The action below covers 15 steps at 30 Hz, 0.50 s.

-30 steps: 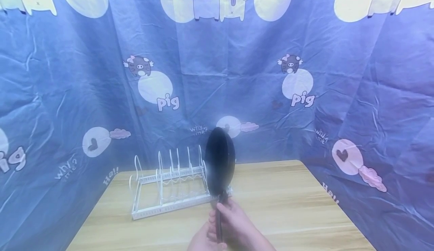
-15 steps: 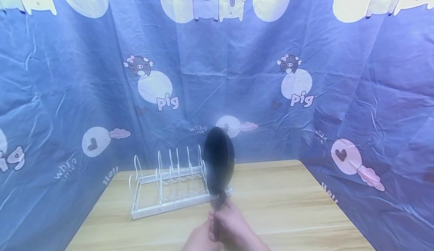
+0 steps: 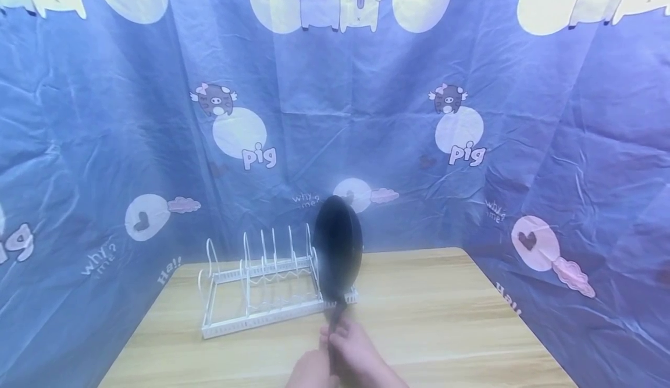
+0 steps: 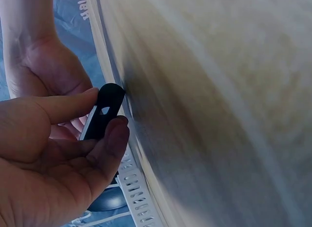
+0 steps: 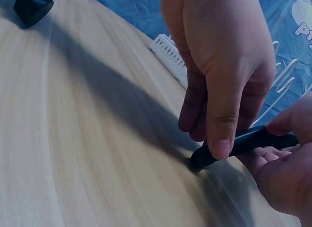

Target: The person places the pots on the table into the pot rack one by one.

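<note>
A black frying pan (image 3: 338, 247) stands on edge at the right end of a white wire rack (image 3: 251, 298), its handle (image 3: 334, 321) pointing toward me. Both hands hold that handle low in the head view. My left hand (image 3: 313, 372) pinches the handle's end (image 4: 105, 111), the part with a hanging hole, between thumb and fingers. My right hand (image 3: 357, 353) grips the handle (image 5: 243, 141) a little further up, thumb pressed on its side. In the right wrist view the right hand (image 5: 219, 85) comes from above and the left hand (image 5: 287, 173) shows at the lower right.
The rack's other slots hold nothing. The wooden table (image 3: 445, 312) is walled in by a blue cartoon-print cloth (image 3: 366, 114) at the back and both sides. A small dark object (image 5: 31, 5) lies on the table at the top left of the right wrist view.
Both hands have slipped slightly back toward me along the handle. The pan stays on edge in the rack, hardly moved.
</note>
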Each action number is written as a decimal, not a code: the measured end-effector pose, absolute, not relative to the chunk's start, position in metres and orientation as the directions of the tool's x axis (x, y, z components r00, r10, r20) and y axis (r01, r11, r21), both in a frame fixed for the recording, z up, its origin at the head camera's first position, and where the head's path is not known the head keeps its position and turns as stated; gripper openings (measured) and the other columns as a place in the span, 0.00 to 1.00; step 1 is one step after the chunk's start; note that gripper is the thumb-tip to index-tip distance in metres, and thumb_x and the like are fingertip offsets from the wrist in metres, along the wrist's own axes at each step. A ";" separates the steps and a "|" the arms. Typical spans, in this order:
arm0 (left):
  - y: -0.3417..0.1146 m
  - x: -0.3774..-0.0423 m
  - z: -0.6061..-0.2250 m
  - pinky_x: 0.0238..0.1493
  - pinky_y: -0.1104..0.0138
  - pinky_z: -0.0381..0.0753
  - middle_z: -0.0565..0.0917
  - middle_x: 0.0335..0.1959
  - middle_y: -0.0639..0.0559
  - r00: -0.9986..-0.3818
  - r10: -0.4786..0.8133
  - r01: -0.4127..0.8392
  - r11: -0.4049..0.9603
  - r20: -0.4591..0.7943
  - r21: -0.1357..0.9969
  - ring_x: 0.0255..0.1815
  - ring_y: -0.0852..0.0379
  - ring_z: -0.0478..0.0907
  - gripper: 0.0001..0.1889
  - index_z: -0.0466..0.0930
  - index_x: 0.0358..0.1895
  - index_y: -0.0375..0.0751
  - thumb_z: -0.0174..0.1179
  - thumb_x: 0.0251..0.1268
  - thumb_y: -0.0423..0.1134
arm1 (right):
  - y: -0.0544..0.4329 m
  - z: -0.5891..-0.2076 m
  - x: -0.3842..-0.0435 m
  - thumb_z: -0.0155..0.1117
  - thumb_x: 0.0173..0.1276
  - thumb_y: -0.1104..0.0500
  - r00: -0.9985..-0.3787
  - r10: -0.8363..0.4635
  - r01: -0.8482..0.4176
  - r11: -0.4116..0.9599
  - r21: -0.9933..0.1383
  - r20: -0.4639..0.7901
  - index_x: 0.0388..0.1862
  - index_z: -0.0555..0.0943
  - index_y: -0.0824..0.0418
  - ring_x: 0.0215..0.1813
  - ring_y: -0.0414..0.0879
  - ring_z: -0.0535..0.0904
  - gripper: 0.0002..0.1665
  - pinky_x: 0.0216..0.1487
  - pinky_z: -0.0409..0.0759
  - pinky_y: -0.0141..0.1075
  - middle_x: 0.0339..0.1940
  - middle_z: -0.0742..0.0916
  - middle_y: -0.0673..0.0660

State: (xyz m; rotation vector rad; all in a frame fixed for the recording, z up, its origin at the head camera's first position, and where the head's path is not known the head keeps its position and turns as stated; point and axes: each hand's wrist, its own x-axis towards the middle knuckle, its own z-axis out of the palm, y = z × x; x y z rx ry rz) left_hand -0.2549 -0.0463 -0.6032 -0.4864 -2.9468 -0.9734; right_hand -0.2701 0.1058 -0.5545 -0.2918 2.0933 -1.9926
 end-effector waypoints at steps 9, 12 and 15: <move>-0.039 -0.254 -0.610 0.29 0.51 0.87 0.86 0.25 0.43 -0.966 0.233 0.254 0.795 0.110 0.551 0.26 0.45 0.84 0.39 0.71 0.71 0.26 0.71 0.55 0.36 | 0.111 -0.557 -0.270 0.57 0.79 0.65 -0.945 -0.326 -0.020 0.077 -0.997 -0.006 0.82 0.63 0.76 0.56 0.61 0.90 0.37 0.63 0.90 0.56 0.59 0.89 0.73; -0.036 -0.242 -0.589 0.28 0.50 0.85 0.84 0.24 0.42 -0.973 0.214 0.222 0.782 0.083 0.583 0.24 0.44 0.83 0.40 0.69 0.72 0.25 0.71 0.56 0.37 | 0.116 -0.556 -0.268 0.60 0.77 0.62 -0.944 -0.331 -0.067 0.174 -0.982 0.005 0.72 0.75 0.74 0.45 0.50 0.88 0.28 0.51 0.90 0.45 0.47 0.91 0.63; -0.034 -0.231 -0.569 0.31 0.49 0.87 0.83 0.24 0.42 -0.977 0.206 0.197 0.778 0.055 0.597 0.25 0.43 0.81 0.39 0.72 0.69 0.21 0.71 0.54 0.36 | 0.124 -0.550 -0.267 0.63 0.76 0.58 -0.928 -0.368 -0.184 0.325 -0.928 0.055 0.60 0.82 0.67 0.40 0.41 0.85 0.18 0.46 0.87 0.38 0.39 0.90 0.54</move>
